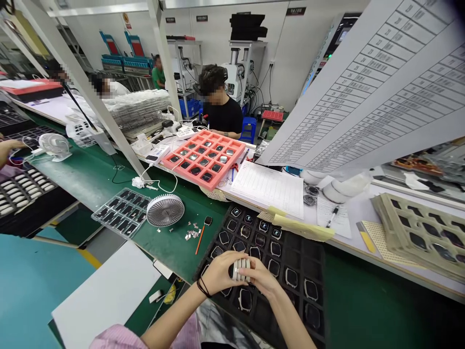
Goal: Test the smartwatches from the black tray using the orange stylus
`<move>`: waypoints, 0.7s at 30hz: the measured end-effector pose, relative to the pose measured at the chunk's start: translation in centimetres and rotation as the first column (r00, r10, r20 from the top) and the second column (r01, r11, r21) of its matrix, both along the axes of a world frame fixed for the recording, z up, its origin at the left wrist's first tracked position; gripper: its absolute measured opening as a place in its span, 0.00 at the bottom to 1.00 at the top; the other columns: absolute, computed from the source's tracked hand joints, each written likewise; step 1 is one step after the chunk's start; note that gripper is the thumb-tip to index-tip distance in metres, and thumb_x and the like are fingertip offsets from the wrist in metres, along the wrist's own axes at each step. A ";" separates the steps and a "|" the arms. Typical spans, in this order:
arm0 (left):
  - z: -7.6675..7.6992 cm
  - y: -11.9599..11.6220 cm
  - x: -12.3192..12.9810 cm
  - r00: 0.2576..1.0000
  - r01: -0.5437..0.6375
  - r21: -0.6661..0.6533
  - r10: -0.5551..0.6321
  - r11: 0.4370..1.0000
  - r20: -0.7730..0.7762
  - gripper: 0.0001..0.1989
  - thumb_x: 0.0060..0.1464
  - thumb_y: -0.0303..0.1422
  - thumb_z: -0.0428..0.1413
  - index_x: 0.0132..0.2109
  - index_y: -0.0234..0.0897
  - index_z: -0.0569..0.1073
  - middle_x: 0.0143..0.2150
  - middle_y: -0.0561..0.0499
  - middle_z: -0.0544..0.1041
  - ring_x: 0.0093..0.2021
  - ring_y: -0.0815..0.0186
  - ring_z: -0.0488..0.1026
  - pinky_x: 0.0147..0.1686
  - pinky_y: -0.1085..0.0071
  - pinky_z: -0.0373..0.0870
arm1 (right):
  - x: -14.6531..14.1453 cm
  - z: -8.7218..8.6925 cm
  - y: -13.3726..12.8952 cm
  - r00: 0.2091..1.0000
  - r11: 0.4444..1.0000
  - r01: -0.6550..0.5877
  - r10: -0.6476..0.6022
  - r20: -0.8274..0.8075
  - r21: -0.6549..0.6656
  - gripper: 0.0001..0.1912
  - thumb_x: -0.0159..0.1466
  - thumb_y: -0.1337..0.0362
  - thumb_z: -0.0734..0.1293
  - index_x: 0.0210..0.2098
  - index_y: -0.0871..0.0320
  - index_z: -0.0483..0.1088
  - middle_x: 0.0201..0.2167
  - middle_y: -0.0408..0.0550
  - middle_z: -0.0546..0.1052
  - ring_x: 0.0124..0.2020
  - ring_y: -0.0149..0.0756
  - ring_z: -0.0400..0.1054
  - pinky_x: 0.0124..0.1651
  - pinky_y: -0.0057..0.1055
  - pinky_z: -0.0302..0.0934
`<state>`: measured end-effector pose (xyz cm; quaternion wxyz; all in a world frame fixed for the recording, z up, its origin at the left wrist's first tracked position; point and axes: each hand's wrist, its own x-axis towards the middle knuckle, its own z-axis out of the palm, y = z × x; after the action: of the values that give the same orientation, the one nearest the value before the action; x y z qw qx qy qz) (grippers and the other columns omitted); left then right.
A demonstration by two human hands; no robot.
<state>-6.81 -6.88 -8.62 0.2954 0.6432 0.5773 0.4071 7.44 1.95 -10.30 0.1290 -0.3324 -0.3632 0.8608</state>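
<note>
Between my two hands is a short stack of pale watch cases (pixel 241 270), held on edge above a black foam tray. My left hand (pixel 221 271), with a dark band at its wrist, wraps around the stack from the left. Fingers of my right hand (pixel 262 277) press on it from the right. Below lies the black tray (pixel 301 249), its pockets holding many square smartwatch bodies; several near the far edge have lit screens, such as this watch (pixel 264 226). Some pockets at the right and near side hold nothing.
Left of the tray are an orange stick (pixel 200 239), a small watch (pixel 208 220), foil scraps, a white fan (pixel 165 211) and a clear tray (pixel 122 212). A pink tray (pixel 205 157) and paper sheets (pixel 269 186) lie on the shelf. A co-worker (pixel 221 109) sits opposite.
</note>
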 end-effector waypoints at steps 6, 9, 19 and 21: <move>-1.3 0.1 -0.9 0.812 -0.243 -0.294 0.360 0.924 0.459 0.32 0.38 0.38 0.69 0.52 0.41 0.70 0.42 0.51 0.74 0.35 0.65 0.73 0.37 0.68 0.72 | 1.6 -1.5 1.2 0.988 0.989 0.150 -0.149 0.027 -0.021 0.24 0.40 0.61 0.81 0.36 0.61 0.77 0.31 0.52 0.82 0.35 0.46 0.77 0.43 0.42 0.69; -3.0 0.5 -0.9 0.461 -0.157 -0.516 0.525 0.842 0.715 0.26 0.46 0.44 0.63 0.50 0.41 0.69 0.34 0.56 0.67 0.26 0.73 0.64 0.20 0.78 0.60 | 2.2 -2.2 1.6 0.979 0.978 0.201 -0.199 0.051 -0.048 0.24 0.39 0.61 0.81 0.35 0.62 0.77 0.33 0.55 0.82 0.38 0.49 0.77 0.48 0.48 0.67; -7.4 0.7 1.3 0.325 -0.026 -0.531 0.510 0.847 0.796 0.19 0.45 0.35 0.53 0.46 0.37 0.70 0.33 0.54 0.62 0.29 0.72 0.63 0.24 0.77 0.53 | 2.6 -5.9 0.5 0.968 0.978 0.208 -0.201 0.153 -0.030 0.26 0.34 0.55 0.81 0.31 0.59 0.77 0.29 0.51 0.82 0.39 0.53 0.77 0.53 0.53 0.65; -8.3 0.8 1.6 0.370 -0.080 -0.533 0.521 0.842 0.769 0.17 0.44 0.33 0.52 0.44 0.36 0.70 0.31 0.54 0.60 0.27 0.71 0.61 0.22 0.77 0.53 | 2.6 -6.7 0.1 0.961 0.984 0.179 -0.177 0.211 0.011 0.26 0.32 0.53 0.81 0.29 0.57 0.76 0.31 0.52 0.81 0.40 0.55 0.76 0.51 0.51 0.66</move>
<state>-5.16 -6.12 -16.96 0.5997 0.1298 0.5119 0.6012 10.08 2.02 -17.02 0.1651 -0.4535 -0.3400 0.8072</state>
